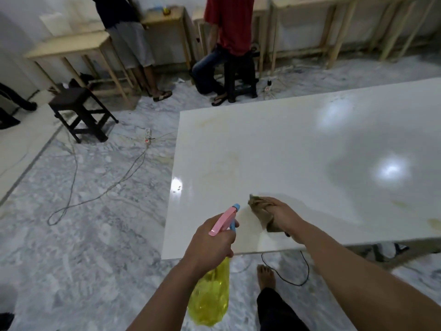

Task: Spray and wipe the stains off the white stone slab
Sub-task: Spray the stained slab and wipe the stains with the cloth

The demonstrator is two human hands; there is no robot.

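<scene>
The left hand (210,242) has its grip wrapped around the neck of a spray bottle (211,292), yellow-bodied with a pink trigger head and blue nozzle, held just off the near-left corner of the white stone slab (274,149). The right hand (285,215) presses a crumpled brown cloth (259,206) onto the slab near its front edge, fingers curled over it. The glossy slab shows faint yellowish stains (229,161) toward its left side and right edge. Both forearms reach forward, the right angled inward.
</scene>
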